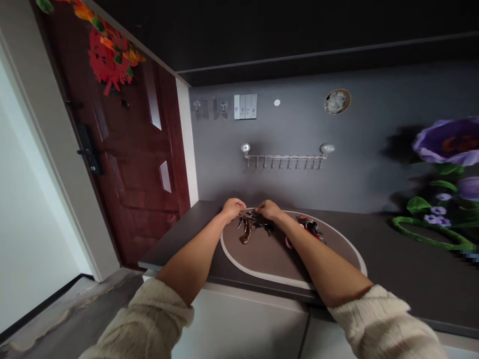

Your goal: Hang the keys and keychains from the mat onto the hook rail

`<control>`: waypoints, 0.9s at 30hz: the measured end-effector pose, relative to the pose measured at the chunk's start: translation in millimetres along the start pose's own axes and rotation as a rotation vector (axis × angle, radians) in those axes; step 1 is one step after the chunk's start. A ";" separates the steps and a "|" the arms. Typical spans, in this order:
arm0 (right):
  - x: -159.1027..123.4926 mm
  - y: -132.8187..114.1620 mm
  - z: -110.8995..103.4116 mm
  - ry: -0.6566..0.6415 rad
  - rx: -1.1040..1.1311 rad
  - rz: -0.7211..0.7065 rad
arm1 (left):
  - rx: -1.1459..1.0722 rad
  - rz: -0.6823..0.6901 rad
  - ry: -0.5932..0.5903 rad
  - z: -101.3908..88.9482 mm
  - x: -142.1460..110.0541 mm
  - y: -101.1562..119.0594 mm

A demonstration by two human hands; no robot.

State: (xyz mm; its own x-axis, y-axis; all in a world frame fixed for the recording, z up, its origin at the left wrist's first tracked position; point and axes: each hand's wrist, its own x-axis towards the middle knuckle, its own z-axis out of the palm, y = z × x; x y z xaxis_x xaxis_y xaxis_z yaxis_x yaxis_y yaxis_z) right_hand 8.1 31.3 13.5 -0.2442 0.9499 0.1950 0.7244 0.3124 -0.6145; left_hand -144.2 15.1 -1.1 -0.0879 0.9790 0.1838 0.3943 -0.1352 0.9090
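A bunch of keys [248, 223] with a brown strap-like piece lies on the far left part of an oval brown mat [277, 259] with a pale rim. My left hand [233, 207] is closed in a pinch at the bunch's left upper edge. On the other side, my right hand [268, 209] is bent down with its fingers pinched at the top of the same bunch. The exact bits between the fingertips are too small to make out. Right of my right forearm sits a second pile of keys and key rings [311, 228], with red, black and pink parts, partly hidden by that arm.
A metal rail with several small hooks [284, 157] is fixed to the grey wall behind the mat. Two clear hooks [223, 106] and a switch panel [245, 106] are above. Purple artificial flowers [449, 142] stand right on the dark countertop [404, 269]. A red-brown door [138, 174] is left.
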 end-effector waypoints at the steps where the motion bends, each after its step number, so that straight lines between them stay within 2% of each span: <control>1: 0.6 0.4 1.1 -0.002 -0.014 -0.004 | 0.001 0.002 -0.001 0.5 -0.9 0.1; 9: 1.2 -2.0 7.7 -0.039 -0.088 -0.028 | 0.007 0.033 -0.005 4.9 -3.4 -1.4; 19: 3.1 1.2 6.9 -0.052 0.143 -0.054 | -0.005 0.097 0.017 6.2 -5.6 3.3; 27: 0.1 1.5 -2.7 -0.037 0.318 -0.213 | -0.066 0.221 -0.016 4.4 -8.1 11.9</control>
State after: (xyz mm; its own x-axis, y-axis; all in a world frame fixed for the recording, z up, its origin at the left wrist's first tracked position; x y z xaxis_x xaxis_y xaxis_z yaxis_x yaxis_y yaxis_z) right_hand 10.8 32.0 14.6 -0.3952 0.8611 0.3198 0.4198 0.4790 -0.7709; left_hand -134.8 6.2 6.6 0.0082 0.9268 0.3755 0.3421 -0.3555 0.8698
